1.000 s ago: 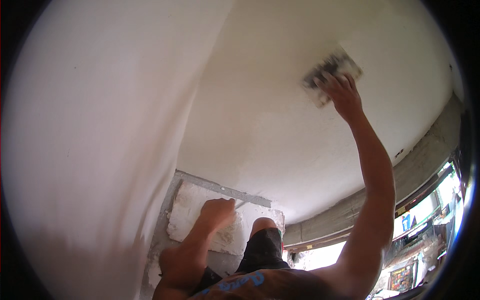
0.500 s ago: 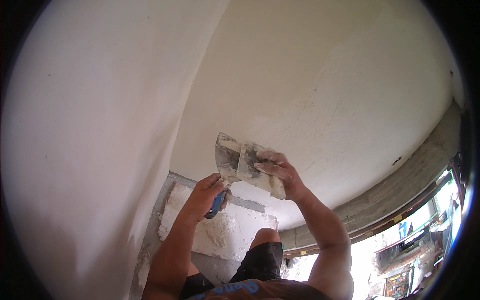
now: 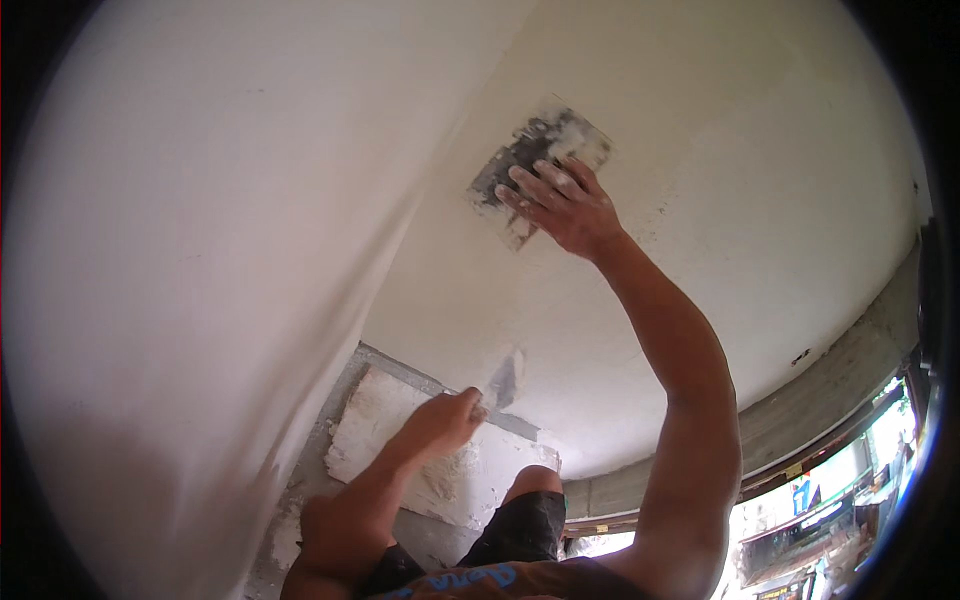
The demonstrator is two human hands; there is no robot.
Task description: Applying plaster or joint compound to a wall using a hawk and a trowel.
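Note:
My right hand (image 3: 570,208) is stretched far up, its whitened fingers over the back of a plaster-smeared finishing trowel (image 3: 541,143). The trowel's rectangular plate lies against the cream wall (image 3: 650,110), tilted, near the corner with the left-hand wall. Lower down, my left hand (image 3: 448,420) is closed round a putty knife (image 3: 507,382). Its thin blade points up and is slightly blurred; the fist hides the handle, which showed blue earlier. The two tools are well apart.
Below my left hand lies a white, plaster-crusted board (image 3: 385,425) on grey ground. The pale left wall (image 3: 200,220) meets the cream wall at a corner. A curved concrete ledge (image 3: 775,440) runs along the right, beside a bright opening with clutter. My bent knee (image 3: 533,482) is close by.
The trowel, beside the putty knife's blade before, has gone up onto the wall with my right hand. My left hand has shifted slightly right and down with the putty knife.

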